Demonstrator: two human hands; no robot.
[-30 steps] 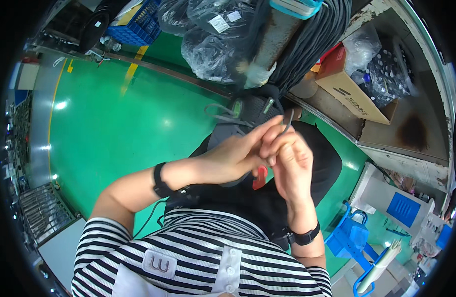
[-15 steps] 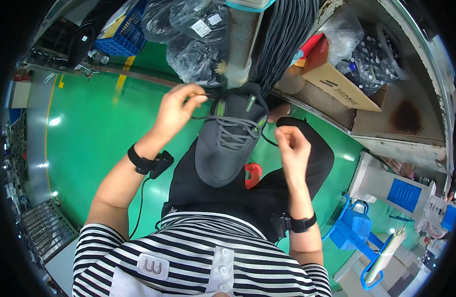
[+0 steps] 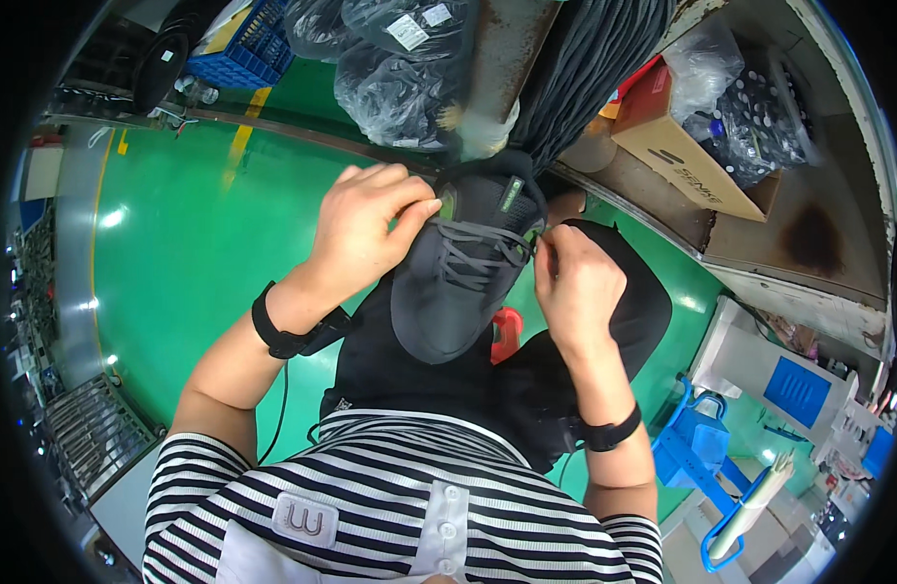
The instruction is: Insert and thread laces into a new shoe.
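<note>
A dark grey sneaker (image 3: 434,316) with green lining rests over my lap, its toe pointing toward me. Grey shoelace (image 3: 468,261) crosses its tongue in several rows. My left hand (image 3: 363,232) is at the left side of the shoe opening, thumb and finger pinched on the lace by the upper eyelets. On the opposite side, my right hand (image 3: 583,287) pinches the lace close to the right eyelets. The fingers partly hide both lace ends.
Beyond the shoe hang a bundle of black laces (image 3: 604,73) and a rusty metal post (image 3: 507,58). Bagged dark items (image 3: 395,97) lie left of it. A cardboard box (image 3: 687,165) sits on the right-hand shelf. A red object (image 3: 507,334) shows between my legs.
Both hands have moved inward to the sides of the shoe opening; earlier they were farther apart, with lace stretched out. The view has shifted slightly.
</note>
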